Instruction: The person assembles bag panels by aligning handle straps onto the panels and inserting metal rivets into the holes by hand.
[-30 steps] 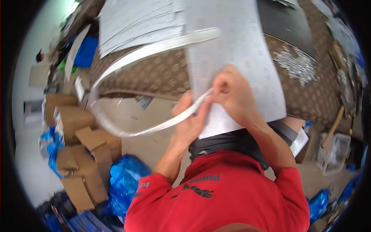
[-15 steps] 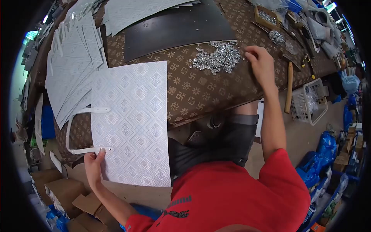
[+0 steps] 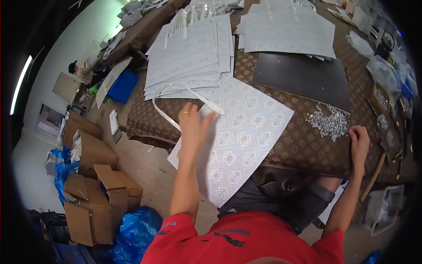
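A pale patterned sheet lies slantwise over the table's front edge, its lower corner by my lap. A white looped strap handle is fixed to it at the left. My left hand is over the sheet beside the strap, thumb and fingers apart. Its near strap end is hidden behind my hand. On the right, my right hand rests at the edge of a pile of small shiny metal studs. Those fingers are curled together; whatever may be between the fingertips is too small to see.
Stacked pale sheets with straps lie at the back left, with another stack farther right. A dark board lies behind the studs. A wooden-handled tool overhangs the right edge. Cardboard boxes stand on the floor.
My view has turned left. My left hand has let go of the lower strap end and moved up over the sheet, which now lies turned. My right hand stays by the studs.
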Tool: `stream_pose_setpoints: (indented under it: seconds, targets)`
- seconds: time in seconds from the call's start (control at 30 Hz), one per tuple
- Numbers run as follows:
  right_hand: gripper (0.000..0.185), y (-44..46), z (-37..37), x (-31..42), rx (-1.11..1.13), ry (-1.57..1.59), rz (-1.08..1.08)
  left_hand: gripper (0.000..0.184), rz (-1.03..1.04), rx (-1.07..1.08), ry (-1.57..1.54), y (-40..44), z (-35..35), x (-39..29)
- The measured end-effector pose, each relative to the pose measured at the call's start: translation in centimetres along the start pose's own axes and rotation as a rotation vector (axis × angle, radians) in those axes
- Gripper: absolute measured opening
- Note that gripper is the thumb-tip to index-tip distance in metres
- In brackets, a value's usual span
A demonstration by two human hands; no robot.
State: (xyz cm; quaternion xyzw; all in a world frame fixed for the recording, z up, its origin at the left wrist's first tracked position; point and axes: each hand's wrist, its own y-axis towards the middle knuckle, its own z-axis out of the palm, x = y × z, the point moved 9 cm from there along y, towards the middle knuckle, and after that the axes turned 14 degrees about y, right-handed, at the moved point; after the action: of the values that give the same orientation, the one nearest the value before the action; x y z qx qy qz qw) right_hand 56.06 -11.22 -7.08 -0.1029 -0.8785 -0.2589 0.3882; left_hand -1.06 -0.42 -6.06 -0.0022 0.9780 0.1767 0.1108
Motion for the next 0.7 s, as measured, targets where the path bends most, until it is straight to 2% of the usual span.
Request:
stream_pose_setpoints:
  seconds: [0.03, 0.2, 0.33, 0.4, 0.47, 0.57, 0.6, 0.67, 0.7]
  targets:
    - [0.009, 0.0, 0.0, -0.1, 0.017, -0.018, -0.002, 0.076, -0.006, 0.103, -0.009, 0.2, 1.7, -0.7]
    - [0.009, -0.2, -0.4, -0.1, -0.024, -0.049, -0.015, 0.084, -0.076, 0.093, -0.057, 0.9, 3.5, -2.5]
    - [0.007, -0.2, 0.1, 1.6, 0.019, 0.022, -0.074, 0.089, -0.159, 0.084, -0.068, 0.5, 3.5, -1.4]
    - [0.009, 0.2, 0.4, 0.1, 0.063, -0.064, -0.029, 0.090, -0.175, 0.105, -0.102, 0.8, 3.7, -1.3]
    - [0.009, 0.4, 0.5, -0.8, 0.080, -0.108, -0.014, 0.088, -0.206, 0.072, -0.105, 1.1, 3.1, -1.3]
    - [0.013, 0.4, 0.9, -0.8, 0.035, -0.237, -0.136, 0.084, -0.247, 0.027, -0.117, 1.2, 1.8, -1.4]
    - [0.013, 0.5, 0.7, -0.3, 0.034, -0.237, -0.138, 0.080, -0.291, -0.005, -0.278, 0.9, 1.2, -1.1]
    - [0.013, 0.7, -0.2, -0.5, 0.016, -0.116, 0.053, 0.074, -0.365, -0.057, -0.597, 0.4, 0.5, -0.7]
    - [0.013, 0.6, -0.6, -1.1, 0.005, -0.058, 0.153, 0.074, -0.358, -0.046, -0.597, 0.2, 0.3, -0.6]
